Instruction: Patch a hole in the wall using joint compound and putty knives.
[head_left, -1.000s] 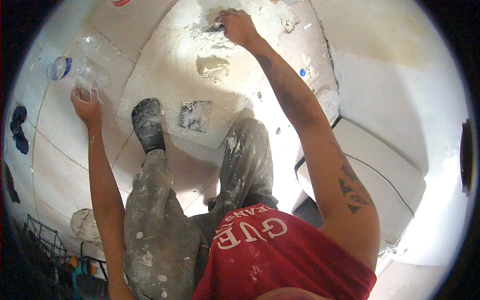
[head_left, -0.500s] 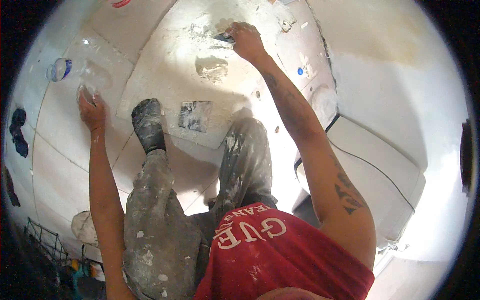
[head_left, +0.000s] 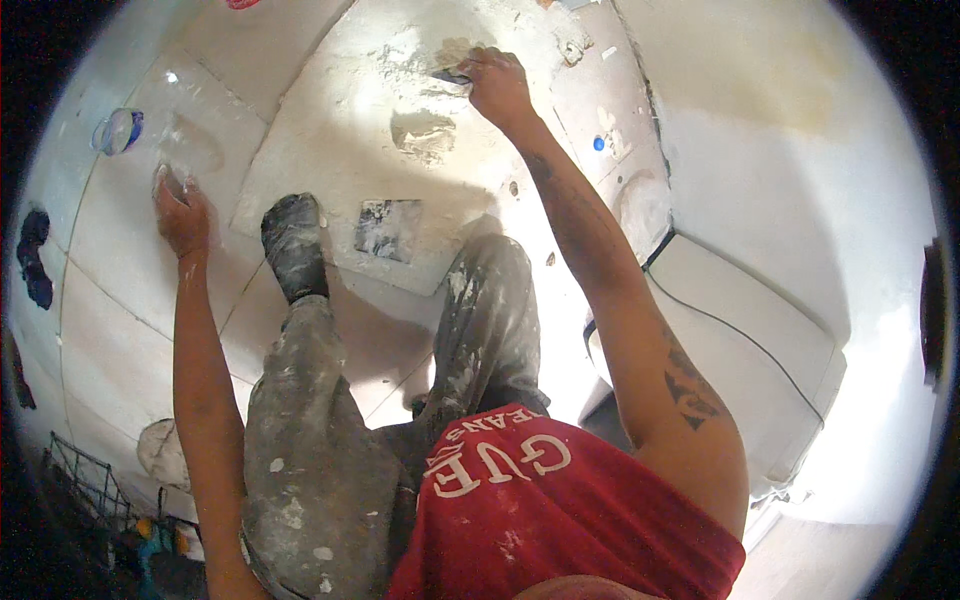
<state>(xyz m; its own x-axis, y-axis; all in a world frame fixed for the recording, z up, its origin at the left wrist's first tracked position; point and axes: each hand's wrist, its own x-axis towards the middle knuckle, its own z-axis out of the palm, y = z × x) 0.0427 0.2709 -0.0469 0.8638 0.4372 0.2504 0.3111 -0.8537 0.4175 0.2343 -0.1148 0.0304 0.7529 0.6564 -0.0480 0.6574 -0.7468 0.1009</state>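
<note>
At the far middle, my right hand is closed on a dark flat scraper, held low over a large pale board smeared with white paste. Just nearer on the board is a wet-looking patch of paste. A square dark plate, streaked with white, lies near the board's close edge. My left hand hovers over or rests on the floor tiles left of the board; which of the two I cannot tell. Its whitened fingertips are apart, with nothing visible in them.
A clear round tub or roll with a blue edge is beyond my left hand. A blue cap lies right of the board. A white box-like thing with a cable stands at the right. At the lower left is a wire rack.
The view has shifted very slightly. My right hand with the scraper has moved a little to the right; my left hand is nearly still.
</note>
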